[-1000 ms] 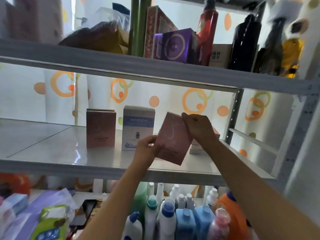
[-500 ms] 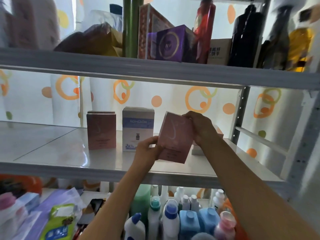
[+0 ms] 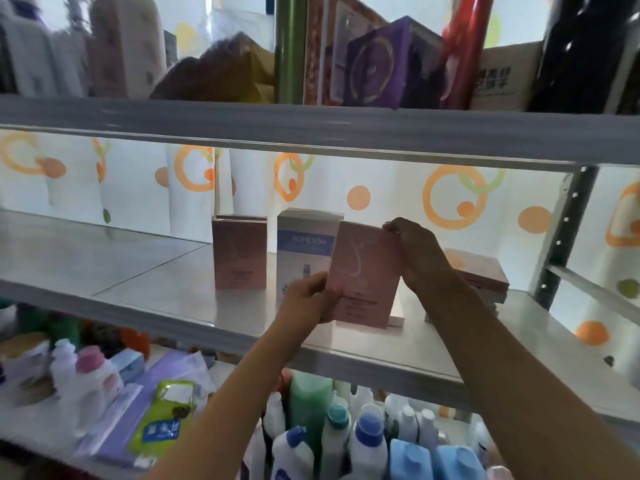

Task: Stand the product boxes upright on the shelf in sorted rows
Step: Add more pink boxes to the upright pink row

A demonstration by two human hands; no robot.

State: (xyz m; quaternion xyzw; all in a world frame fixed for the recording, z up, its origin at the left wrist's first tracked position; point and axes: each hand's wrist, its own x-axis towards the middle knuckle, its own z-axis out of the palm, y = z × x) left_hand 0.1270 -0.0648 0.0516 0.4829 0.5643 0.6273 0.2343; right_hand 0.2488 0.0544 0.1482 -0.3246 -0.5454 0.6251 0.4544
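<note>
Product boxes are going up on the glossy white middle shelf (image 3: 138, 292). Toward its back stand an upright pink carton (image 3: 240, 252) and a white-and-blue carton (image 3: 302, 247). Nearer the front edge, the left hand (image 3: 306, 299) pinches the lower left corner of a third pink cardboard box (image 3: 363, 275), tilted, while the right hand (image 3: 415, 251) grips its top right corner. It could topple off the front, or knock the white-and-blue carton. A flat stack of pink boxes (image 3: 481, 277) waits rightward.
</note>
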